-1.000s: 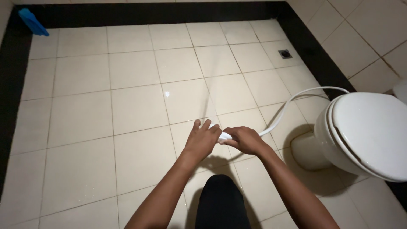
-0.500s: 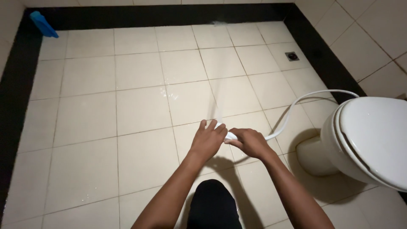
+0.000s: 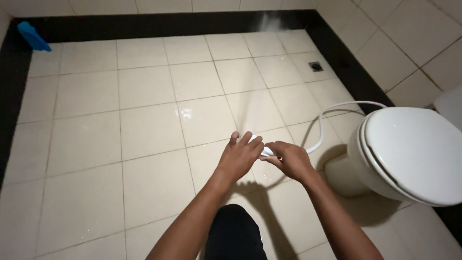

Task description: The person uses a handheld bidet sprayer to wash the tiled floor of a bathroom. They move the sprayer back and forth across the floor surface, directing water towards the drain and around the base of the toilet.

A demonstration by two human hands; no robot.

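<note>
Tiled floor (image 3: 144, 130) below; right hand (image 3: 291, 161) grips white sprayer (image 3: 266, 151), left hand (image 3: 240, 156) fingers spread over it.

We reach both bare forearms forward from the bottom of the view, converging so that our hands meet in front of us. Our left hand (image 3: 239, 156) lies palm down, fingers (image 3: 250, 142) stretched forward and slightly spread, its fingertips laid over the front of what the other hand grips. Our right hand (image 3: 291, 160) is curled into a closed grasp, knuckles up, thumb side toward the left hand, wrist bent slightly inward. The two hands touch.
</note>
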